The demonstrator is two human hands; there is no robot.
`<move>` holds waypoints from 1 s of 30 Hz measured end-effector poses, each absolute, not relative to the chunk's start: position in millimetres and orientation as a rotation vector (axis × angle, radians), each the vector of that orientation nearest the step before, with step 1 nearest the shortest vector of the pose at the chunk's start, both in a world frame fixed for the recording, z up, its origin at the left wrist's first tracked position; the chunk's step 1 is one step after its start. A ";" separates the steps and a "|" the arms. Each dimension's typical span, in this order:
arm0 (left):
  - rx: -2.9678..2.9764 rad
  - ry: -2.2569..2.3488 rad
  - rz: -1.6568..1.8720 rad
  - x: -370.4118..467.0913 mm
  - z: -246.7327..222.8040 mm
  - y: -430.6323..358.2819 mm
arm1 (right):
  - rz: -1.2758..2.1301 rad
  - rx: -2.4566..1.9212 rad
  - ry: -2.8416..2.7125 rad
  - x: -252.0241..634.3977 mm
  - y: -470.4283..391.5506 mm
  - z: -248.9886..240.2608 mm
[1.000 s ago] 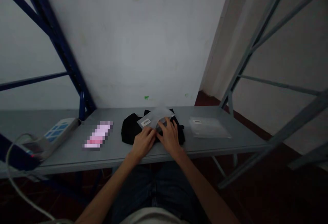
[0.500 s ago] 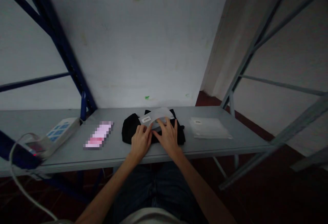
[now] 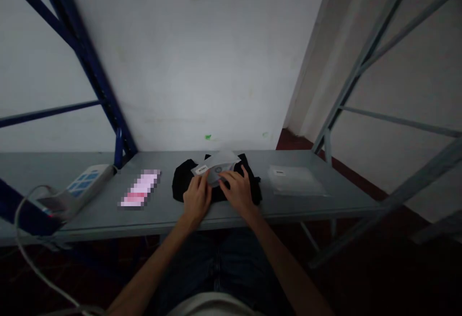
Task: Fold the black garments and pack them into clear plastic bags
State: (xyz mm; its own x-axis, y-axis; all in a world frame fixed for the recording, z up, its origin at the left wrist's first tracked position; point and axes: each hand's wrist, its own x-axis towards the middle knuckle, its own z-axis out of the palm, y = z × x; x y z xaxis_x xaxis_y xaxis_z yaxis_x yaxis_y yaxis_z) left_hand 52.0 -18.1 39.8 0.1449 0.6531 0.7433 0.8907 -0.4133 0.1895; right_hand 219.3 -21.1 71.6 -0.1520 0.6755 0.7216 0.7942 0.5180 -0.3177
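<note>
Holding translucent bag (image 3: 221, 163) | both hands (image 3: 197, 198) — round patch (image 3: 218, 169) showing, contents unclear

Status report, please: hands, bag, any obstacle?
Left hand, right hand: fingers on bag, grip unclear. Bag: clear, labelled, over black cloth. Obstacle: none seen between hands and bag.

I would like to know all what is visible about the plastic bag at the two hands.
The plastic bag looks thin, soft and translucent whitish, with a white label bearing small dark print near its left corner. A round grey shape shows at its middle; whether inside, I cannot tell. It lies slanted over the black cloth. Fingers of the left hand and right hand touch its near side, partly hiding it.
</note>
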 end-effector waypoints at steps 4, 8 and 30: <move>-2.093 -1.562 -1.146 51.5 41.7 -17.8 | -0.084 -1.286 -1.683 229.7 -15.5 75.8; -2.067 -1.610 -1.173 51.3 43.9 -17.7 | 0.029 -1.504 -1.598 249.8 -4.3 63.2; -2.107 -1.544 -1.173 50.9 37.9 -10.4 | 0.284 -1.709 -1.644 268.4 24.5 31.9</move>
